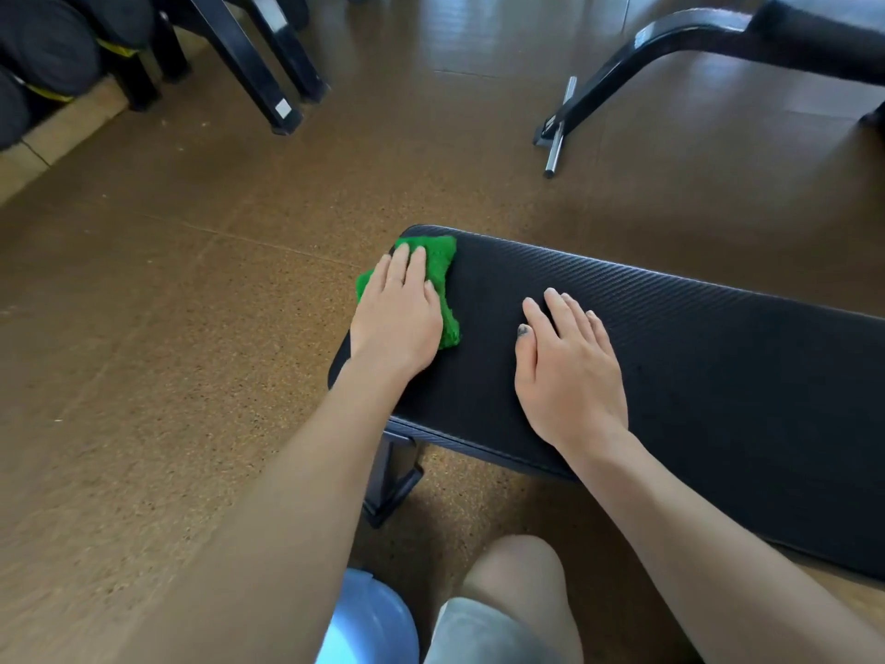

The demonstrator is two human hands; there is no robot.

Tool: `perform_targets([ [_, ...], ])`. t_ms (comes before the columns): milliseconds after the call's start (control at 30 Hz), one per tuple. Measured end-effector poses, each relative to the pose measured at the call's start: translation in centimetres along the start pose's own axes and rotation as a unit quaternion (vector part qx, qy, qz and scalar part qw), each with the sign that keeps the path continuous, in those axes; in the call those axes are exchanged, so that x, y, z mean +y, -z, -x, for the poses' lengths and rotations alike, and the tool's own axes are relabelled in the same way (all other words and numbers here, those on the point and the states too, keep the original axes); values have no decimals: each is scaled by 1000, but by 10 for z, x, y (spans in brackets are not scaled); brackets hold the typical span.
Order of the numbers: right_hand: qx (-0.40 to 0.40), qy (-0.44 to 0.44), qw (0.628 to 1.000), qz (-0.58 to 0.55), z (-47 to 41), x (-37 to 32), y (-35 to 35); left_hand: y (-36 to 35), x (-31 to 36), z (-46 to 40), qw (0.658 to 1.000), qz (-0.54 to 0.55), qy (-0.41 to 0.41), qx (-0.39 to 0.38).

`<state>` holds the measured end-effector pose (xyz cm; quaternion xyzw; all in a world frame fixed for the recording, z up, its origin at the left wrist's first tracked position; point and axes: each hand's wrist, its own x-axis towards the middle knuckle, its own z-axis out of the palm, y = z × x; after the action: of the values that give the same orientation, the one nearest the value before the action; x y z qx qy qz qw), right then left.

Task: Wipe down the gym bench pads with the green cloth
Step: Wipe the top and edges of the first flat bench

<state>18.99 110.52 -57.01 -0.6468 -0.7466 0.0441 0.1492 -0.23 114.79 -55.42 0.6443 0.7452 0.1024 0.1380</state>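
From the head view, the black bench pad, the worktop here, runs with its long axis from its rounded left end out past the right edge of the picture, sloping nearer as it goes right. Its surface has a fine ribbed weave.

The green cloth lies bunched at the far left corner of the worktop, its length running roughly along the short left end, from the far edge toward the near one. A fold of it hangs just over the left end. The left hand lies flat on top of the cloth, fingers straight and together, pointing away toward the far edge; it presses rather than grasps, and covers much of the cloth's left part.

The right hand rests palm down on bare pad, well to the right of the cloth, fingers straight and slightly spread, holding nothing. Its thumbnail carries a dark mark.

Under the left end a dark metal leg meets the brown speckled floor. Beyond the far edge stand black frame legs at the left, and another black frame with a chrome bar at the right. A bare knee shows near the bottom.
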Motion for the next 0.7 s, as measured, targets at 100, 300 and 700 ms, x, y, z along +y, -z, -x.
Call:
perform_targets([
  [100, -2, 1, 1000, 9, 2, -2, 0, -4, -15, 72, 999, -4, 28, 37],
  [300, -6, 0, 1000, 11, 0, -4, 1, -8, -12, 75, 999, -11, 43, 21],
  [700, -4, 4, 1000, 20, 0, 0, -1, 16, -8, 11, 986, 49, 156, 22],
])
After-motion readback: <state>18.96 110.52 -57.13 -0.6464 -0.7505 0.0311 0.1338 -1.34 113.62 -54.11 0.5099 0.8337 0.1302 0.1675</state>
